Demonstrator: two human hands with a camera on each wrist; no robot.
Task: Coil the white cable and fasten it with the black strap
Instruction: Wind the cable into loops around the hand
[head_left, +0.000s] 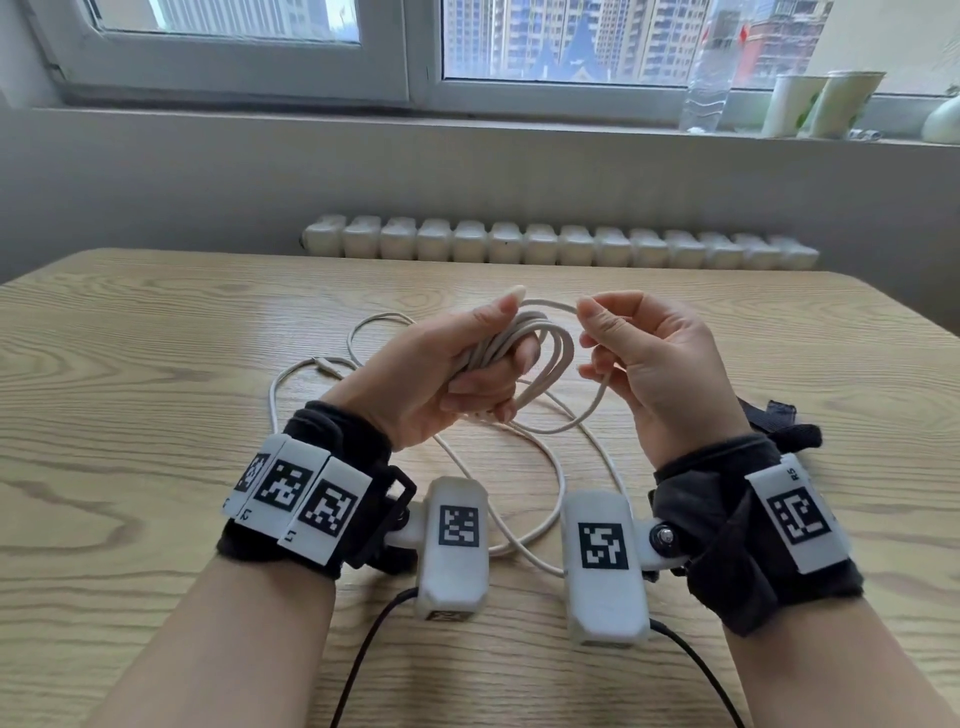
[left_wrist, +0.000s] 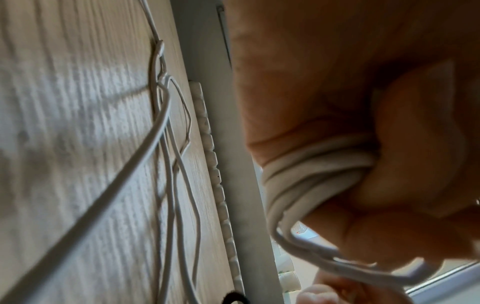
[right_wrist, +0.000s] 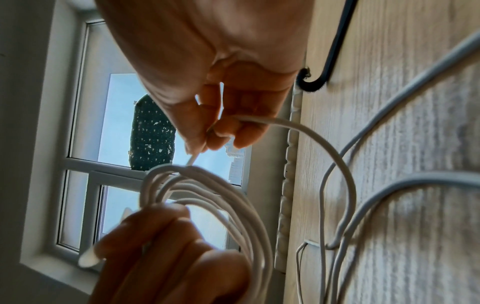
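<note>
Mid-coil. The left hand (head_left: 457, 374) is gripping a bundle of several loops of the white cable (head_left: 540, 343), fingers curled tight round the gathered strands, both hands raised above the wooden table (head_left: 156, 364). The right hand (head_left: 649, 358) is pinching a single strand between thumb and fingertips (right_wrist: 197, 142) and feeding it toward the bundle as the next loop.

A lot of the cable is lying loose on the table between the wrists, trailing back toward the person, with a connector end (head_left: 327, 366) sitting just left of the left hand. So I'm judging coiling maybe half done, strapping not started.

Next move: the right hand needs to lay this loop into the left fist at the same size as the others, then slide back along the slack for another length. The loose runs are crossing each other, so they could snag while being drawn up.

The black strap (head_left: 774, 415) is lying on the table behind the right wrist, partly hidden by it, untouched. A radiator (head_left: 561, 244) is running along the far table edge; a clear bottle (head_left: 709, 67) and paper cups (head_left: 821, 101) are standing on the windowsill, well out of the way.
</note>
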